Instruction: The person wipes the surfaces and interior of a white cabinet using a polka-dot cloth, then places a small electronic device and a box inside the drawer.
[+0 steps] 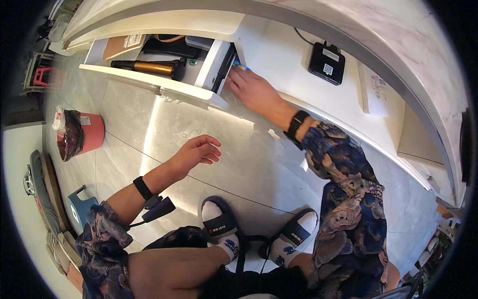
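My right hand (254,88) reaches up beside the open white drawer (211,62), its fingertips touching a small blue thing (241,66) at the drawer's right side. What that blue thing is I cannot tell. My left hand (196,152) hovers over the grey tiled floor with fingers spread and holds nothing. Inside the drawer lie a long gold and black styling tool (149,67), a black pouch (169,47) and a brown card package (122,45). Both wrists wear black bands.
A small black device (326,63) with a cable sits on the white shelf, a white paper pad (377,89) to its right. A pink bin (79,133) with a dark liner stands on the floor at left, a blue stool (79,205) below it. My slippered feet (221,226) are underneath.
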Motion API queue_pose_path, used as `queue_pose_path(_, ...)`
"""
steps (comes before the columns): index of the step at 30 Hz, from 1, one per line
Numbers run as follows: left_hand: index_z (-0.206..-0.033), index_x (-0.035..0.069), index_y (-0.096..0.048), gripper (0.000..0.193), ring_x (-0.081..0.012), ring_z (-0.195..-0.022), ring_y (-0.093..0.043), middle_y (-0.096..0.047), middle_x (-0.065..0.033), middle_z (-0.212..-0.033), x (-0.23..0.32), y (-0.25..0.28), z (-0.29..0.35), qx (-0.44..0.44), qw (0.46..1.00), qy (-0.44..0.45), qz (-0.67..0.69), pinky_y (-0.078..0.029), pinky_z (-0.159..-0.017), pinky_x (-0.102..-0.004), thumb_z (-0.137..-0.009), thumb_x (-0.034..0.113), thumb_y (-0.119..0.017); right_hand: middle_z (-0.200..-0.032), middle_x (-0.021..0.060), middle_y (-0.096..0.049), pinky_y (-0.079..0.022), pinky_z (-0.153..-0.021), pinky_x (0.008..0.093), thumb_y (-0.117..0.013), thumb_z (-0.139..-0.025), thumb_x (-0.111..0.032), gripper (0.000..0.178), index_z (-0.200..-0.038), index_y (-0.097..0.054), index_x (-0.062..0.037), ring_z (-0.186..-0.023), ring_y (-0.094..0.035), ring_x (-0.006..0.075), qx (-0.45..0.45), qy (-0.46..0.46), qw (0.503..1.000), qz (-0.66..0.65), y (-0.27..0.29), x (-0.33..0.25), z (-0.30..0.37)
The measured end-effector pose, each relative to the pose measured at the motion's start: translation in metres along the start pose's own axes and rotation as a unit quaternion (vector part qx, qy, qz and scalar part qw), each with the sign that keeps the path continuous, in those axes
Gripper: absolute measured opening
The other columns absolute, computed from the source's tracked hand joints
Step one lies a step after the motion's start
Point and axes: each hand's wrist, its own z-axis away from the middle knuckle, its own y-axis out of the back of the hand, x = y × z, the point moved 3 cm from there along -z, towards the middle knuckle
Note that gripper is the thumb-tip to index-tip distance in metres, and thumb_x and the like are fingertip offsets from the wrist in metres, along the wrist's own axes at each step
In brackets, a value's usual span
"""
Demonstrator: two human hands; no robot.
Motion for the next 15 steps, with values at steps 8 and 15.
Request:
queue_pose_path(8, -0.108, 0.007, -0.056, 0.018, -0.014, -0.087, -0.061, -0.062, -0.0054, -0.096, -0.007, -0.004, -0.007, -0.011, 1.0, 0.011, -0.018, -0.048, -0.08, -0.0276, -0.094, 0.014, -0.046, -0.132, 0.0112, -0.046, -0.045, -0.095, 0.0341, -0.05, -0.082, -0.011, 0.057, -0.137, -0.038, -0.0082, -0.116, -0.05, 0.026, -0.033, -0.117, 0.992, 0.04, 0.058, 0.019, 0.092)
queue_pose_path(15, -0.108, 0.007, -0.056, 0.019, -0.0133, -0.086, -0.061, -0.062, -0.0045, -0.094, -0.008, 0.0, 0.001, -0.008, 0.999, 0.004, -0.037, -0.048, -0.079, -0.0267, -0.094, 0.014, -0.045, -0.134, 0.0101, -0.045, -0.045, -0.096, 0.0327, -0.05, -0.082, -0.009, 0.055, -0.136, -0.04, -0.009, -0.12, -0.048, 0.0253, -0.024, -0.072, 0.996, 0.038, 0.052, 0.007, 0.086)
